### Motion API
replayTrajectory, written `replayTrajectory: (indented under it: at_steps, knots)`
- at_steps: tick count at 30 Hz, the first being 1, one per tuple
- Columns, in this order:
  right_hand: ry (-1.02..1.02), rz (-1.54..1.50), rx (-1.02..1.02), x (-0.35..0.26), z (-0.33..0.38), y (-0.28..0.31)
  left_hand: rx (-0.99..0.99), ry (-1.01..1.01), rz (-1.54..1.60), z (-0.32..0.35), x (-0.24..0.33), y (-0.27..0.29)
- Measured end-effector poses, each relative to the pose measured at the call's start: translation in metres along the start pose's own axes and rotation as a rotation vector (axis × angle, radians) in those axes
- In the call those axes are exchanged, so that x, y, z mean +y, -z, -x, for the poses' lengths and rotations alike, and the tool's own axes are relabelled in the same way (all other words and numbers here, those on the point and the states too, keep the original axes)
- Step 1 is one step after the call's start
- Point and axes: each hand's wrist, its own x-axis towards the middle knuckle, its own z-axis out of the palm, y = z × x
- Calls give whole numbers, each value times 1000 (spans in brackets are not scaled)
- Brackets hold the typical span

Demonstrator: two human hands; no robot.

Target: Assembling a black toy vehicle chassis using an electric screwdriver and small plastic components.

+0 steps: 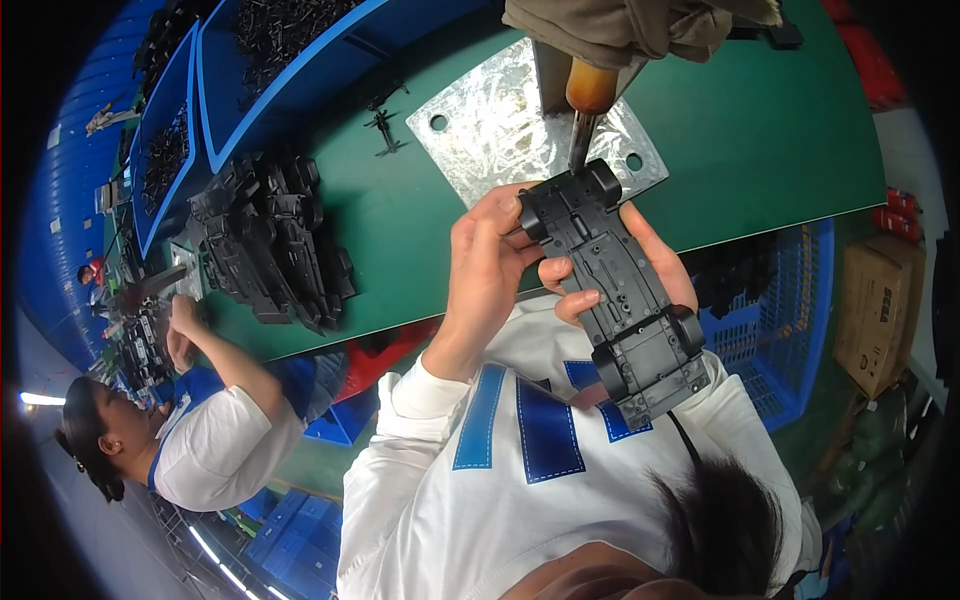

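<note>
Both hands, the left hand (pixel 485 265) and right hand (pixel 655 262), close their fingers around the black toy-car chassis (pixel 615 295) at frame centre, its long axis slanting upper-left to lower-right, upper end against the screwdriver (pixel 582 125) tip above the green tabletop (pixel 760 130).

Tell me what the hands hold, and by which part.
A black toy car chassis. The left hand pinches its far end beside the wheel; the right hand cradles the opposite long side, thumb on the underside.

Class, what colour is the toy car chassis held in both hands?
Black, seen best in the head view: the toy car chassis.
</note>
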Motion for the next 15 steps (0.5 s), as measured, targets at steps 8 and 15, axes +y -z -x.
replayTrajectory:
  at_steps: [8, 15]
  knots:
    - [9, -7, 6, 1, -2, -3, -3, 9, 20, 1, 1, 1]
    - [-7, -6, -23, -2, -2, 3, -3, -5, -17, 2, -1, 0]
